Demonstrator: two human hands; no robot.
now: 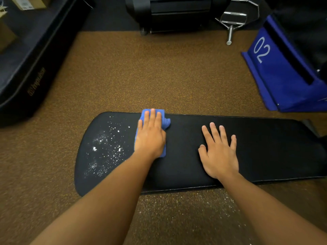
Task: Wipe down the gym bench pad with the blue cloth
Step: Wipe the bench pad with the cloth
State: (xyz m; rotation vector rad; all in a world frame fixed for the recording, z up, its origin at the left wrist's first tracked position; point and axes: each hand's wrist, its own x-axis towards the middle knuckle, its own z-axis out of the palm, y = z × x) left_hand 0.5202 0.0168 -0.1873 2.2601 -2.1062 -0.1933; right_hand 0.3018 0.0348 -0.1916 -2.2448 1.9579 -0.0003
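Observation:
A long black bench pad stretches across the view, its rounded end to the left. White powder specks cover that left end. My left hand lies flat on a folded blue cloth, pressing it against the pad near the far edge, just right of the specks. The hand hides most of the cloth. Further right, my right hand rests palm down on the pad's bare middle, fingers spread and holding nothing.
Brown speckled rubber floor surrounds the pad, with white dust in front of it. A black padded machine part lies far left, a blue box marked 02 far right, black equipment and a metal handle behind.

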